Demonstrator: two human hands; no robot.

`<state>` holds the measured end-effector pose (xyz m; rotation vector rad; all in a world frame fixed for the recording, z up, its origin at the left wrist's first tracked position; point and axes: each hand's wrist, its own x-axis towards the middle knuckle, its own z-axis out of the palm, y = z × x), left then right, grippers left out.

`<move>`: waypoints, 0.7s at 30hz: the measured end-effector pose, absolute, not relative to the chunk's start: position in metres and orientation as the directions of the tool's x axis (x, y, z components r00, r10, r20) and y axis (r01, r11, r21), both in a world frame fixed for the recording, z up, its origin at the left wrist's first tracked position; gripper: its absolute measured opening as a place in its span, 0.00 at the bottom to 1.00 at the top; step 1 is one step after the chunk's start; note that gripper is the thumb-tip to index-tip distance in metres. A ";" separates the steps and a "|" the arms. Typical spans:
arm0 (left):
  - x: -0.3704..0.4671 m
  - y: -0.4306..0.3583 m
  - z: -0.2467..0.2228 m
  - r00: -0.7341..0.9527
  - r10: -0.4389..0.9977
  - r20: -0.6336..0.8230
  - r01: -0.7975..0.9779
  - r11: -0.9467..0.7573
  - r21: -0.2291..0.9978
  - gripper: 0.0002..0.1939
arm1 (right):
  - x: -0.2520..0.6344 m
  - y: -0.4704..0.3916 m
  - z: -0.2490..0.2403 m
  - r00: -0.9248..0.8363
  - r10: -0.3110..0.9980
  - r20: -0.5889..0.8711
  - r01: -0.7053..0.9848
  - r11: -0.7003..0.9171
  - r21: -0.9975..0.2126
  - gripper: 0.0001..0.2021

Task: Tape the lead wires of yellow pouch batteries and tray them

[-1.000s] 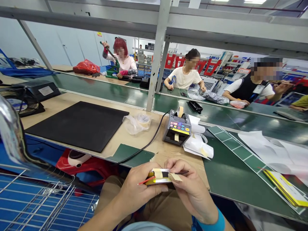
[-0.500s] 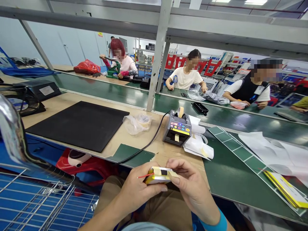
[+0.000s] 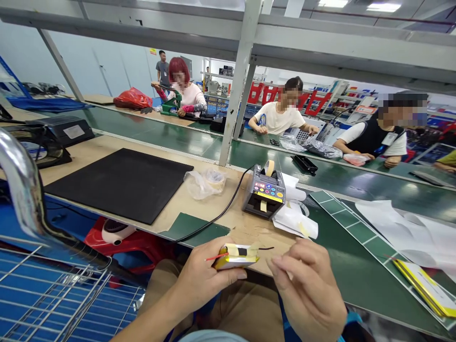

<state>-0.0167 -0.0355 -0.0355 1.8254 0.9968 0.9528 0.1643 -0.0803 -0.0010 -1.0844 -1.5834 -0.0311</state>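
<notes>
Battery pack (image 3: 239, 262) with pale tape sits in the left hand (image 3: 204, 270), held between thumb and fingers, its red wire (image 3: 217, 257) beside them and its black wire (image 3: 266, 248) pointing toward the right hand (image 3: 309, 285). That right hand is narrow, fingertips drawn together just beside the pack, and beyond both hands a tape dispenser (image 3: 265, 192) stands on the surface (image 3: 254, 232).

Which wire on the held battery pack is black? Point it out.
The black wire sticks out toward the right hand; the red wire pokes out leftward.
</notes>
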 end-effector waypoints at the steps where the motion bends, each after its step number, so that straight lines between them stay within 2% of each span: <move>1: -0.017 -0.035 -0.034 0.403 0.884 0.236 0.263 -0.359 0.896 0.15 | 0.164 -0.081 0.002 -0.010 0.566 0.824 0.700 0.593 -0.399 0.17; 3: -0.017 -0.035 -0.032 0.414 0.867 0.276 0.263 -0.405 0.876 0.14 | 0.163 -0.081 0.008 -0.125 0.551 0.825 0.735 0.610 -0.296 0.19; 6: -0.018 -0.034 -0.029 0.441 0.838 0.323 0.283 -0.471 0.835 0.12 | 0.161 -0.078 0.013 -0.165 0.583 0.796 0.744 0.603 -0.287 0.18; 13: -0.023 -0.030 -0.026 0.546 0.706 0.451 0.275 -0.660 0.699 0.10 | 0.171 -0.072 0.023 -0.313 0.727 0.611 0.639 0.637 -0.431 0.07; 18: -0.025 -0.029 -0.026 0.574 0.638 0.513 0.251 -0.734 0.631 0.11 | 0.177 -0.072 0.027 -0.375 0.727 0.575 0.621 0.657 -0.426 0.08; 21: -0.025 -0.027 -0.029 0.586 0.592 0.554 0.207 -0.770 0.604 0.12 | 0.177 -0.072 0.027 -0.387 0.769 0.508 0.544 0.636 -0.548 0.05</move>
